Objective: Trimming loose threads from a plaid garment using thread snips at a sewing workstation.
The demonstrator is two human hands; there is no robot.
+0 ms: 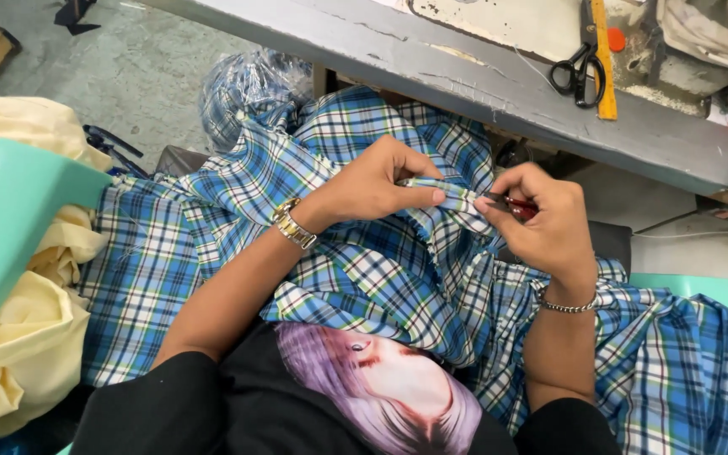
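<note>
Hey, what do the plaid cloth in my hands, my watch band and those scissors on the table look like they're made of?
The plaid cloth looks like thin woven fabric, likely cotton or a blend: matte, softly creased, pinched by both the left hand and the right hand. The watch band looks like polished metal, with shiny silver and gold links. The scissors seem to have black handles, probably plastic or coated metal; I can't tell which.
</note>
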